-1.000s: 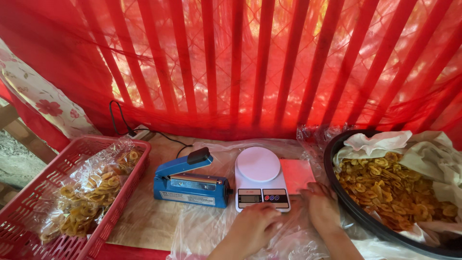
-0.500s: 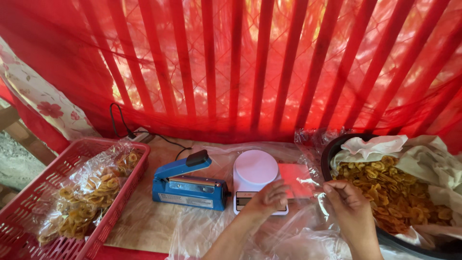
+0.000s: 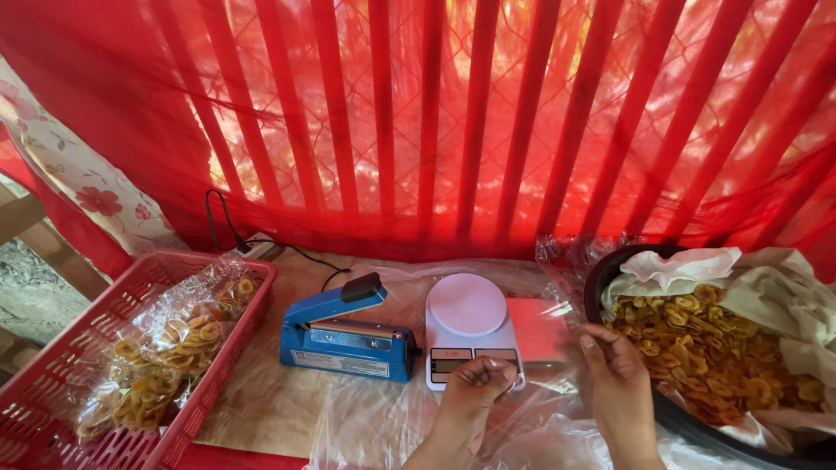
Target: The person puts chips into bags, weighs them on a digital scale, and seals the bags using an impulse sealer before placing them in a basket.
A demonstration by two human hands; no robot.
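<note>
My left hand (image 3: 475, 387) pinches one edge of a clear plastic bag (image 3: 544, 335) just in front of the white kitchen scale (image 3: 470, 326). My right hand (image 3: 618, 383) grips the bag's other edge, beside the dark round basin (image 3: 601, 278). The bag is held up between the two hands, over the right side of the scale. The basin is lined with white paper and holds a heap of yellow fried chips (image 3: 705, 352).
A blue heat sealer (image 3: 344, 335) with a black cable lies left of the scale. A red plastic basket (image 3: 61, 365) at the left holds sealed bags of chips (image 3: 161, 348). Crumpled clear plastic covers the table front. A red curtain over bars closes the back.
Both hands rose from the loose plastic at the table's front and lifted a clear bag between them. The left hand now sits at the scale's front edge.
</note>
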